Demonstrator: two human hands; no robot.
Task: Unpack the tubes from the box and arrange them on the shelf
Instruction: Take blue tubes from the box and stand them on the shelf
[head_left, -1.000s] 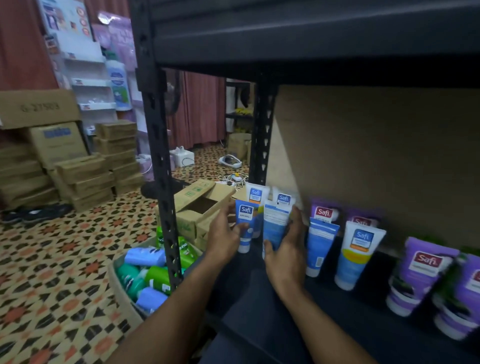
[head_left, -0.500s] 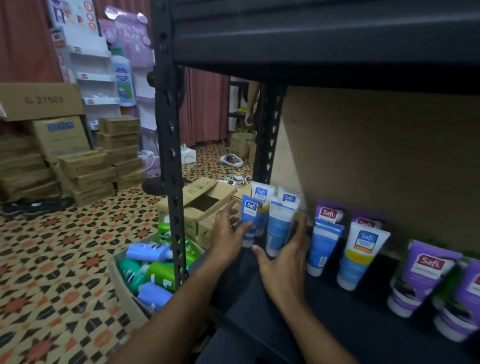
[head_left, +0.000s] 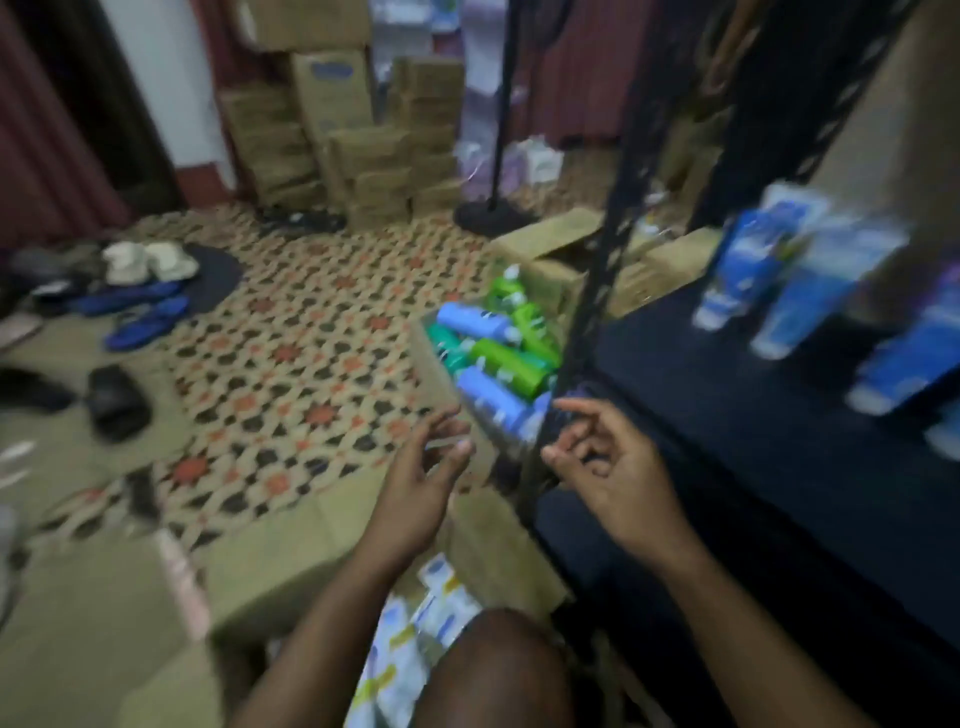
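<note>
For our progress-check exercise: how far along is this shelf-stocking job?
Done: blue tubes stand on the shelf. In hand: nothing; the left hand and right hand hover empty. Left: unshelved tubes lie in the open box below.

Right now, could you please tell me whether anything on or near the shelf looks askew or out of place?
The blue tubes on the shelf lean at uneven angles, though blur limits certainty. Green and blue bottles lie jumbled in a floor box. Nothing looks spilled.

Tubes (head_left: 743, 270) on the shelf (head_left: 727, 441), right of the box (head_left: 291, 561)
</note>
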